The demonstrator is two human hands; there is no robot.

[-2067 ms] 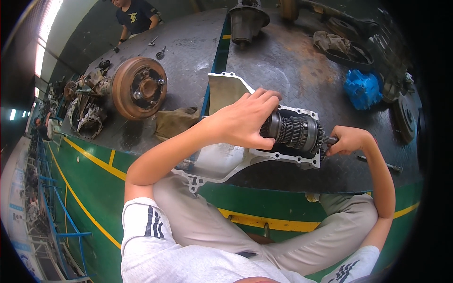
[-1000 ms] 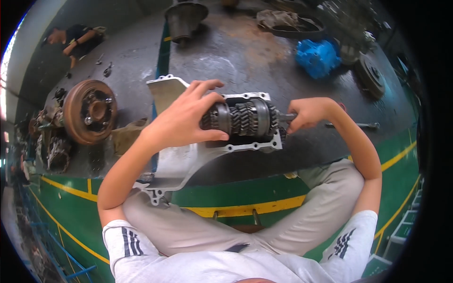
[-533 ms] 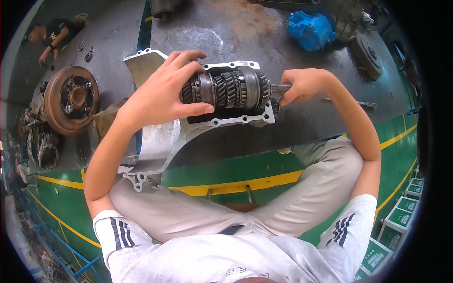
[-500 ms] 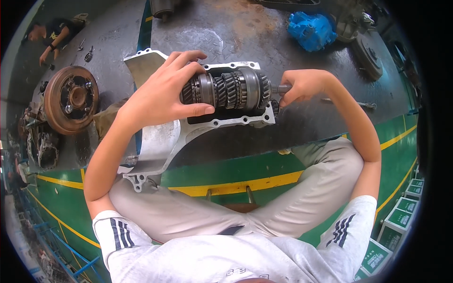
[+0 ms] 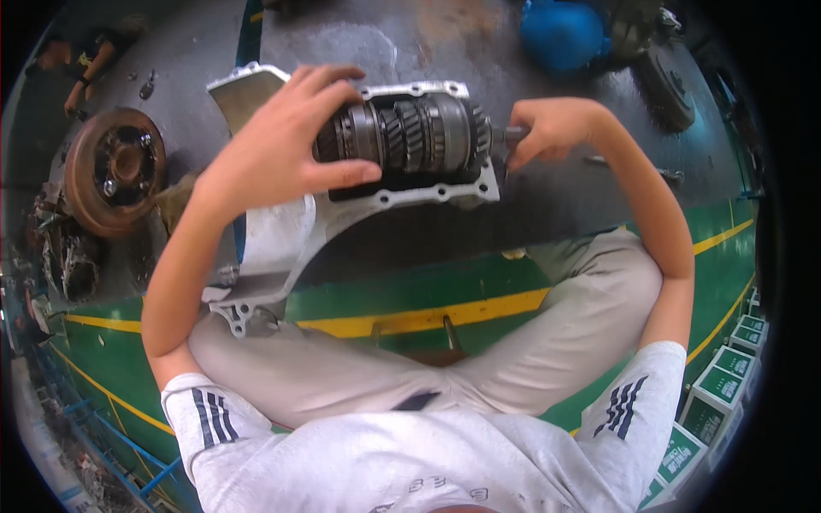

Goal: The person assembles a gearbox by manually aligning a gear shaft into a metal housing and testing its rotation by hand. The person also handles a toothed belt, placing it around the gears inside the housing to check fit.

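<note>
A gear shaft (image 5: 412, 137) with several dark toothed gears and rings lies lengthwise across an open grey metal gearbox housing (image 5: 376, 202). My left hand (image 5: 295, 141) grips its left end, thumb on the near side and fingers over the far side. At the other end, my right hand (image 5: 547, 130) has its fingers wrapped round the thin splined end that sticks out past the housing. The gears sit within the bolt-holed rim; how deep they rest cannot be told. My left hand hides the shaft's left end.
A rusty brake drum (image 5: 115, 171) stands at the left, and a blue part (image 5: 563, 36) lies at the far right beside a dark round disc (image 5: 665, 94). A wrench-like tool (image 5: 637, 168) lies past my right wrist. Another person (image 5: 90, 64) works at far left.
The whole view has shifted, so the table's things appear higher in the picture. Both hands keep their hold on the gear shaft. The small gear below its right end is no longer clearly visible.
</note>
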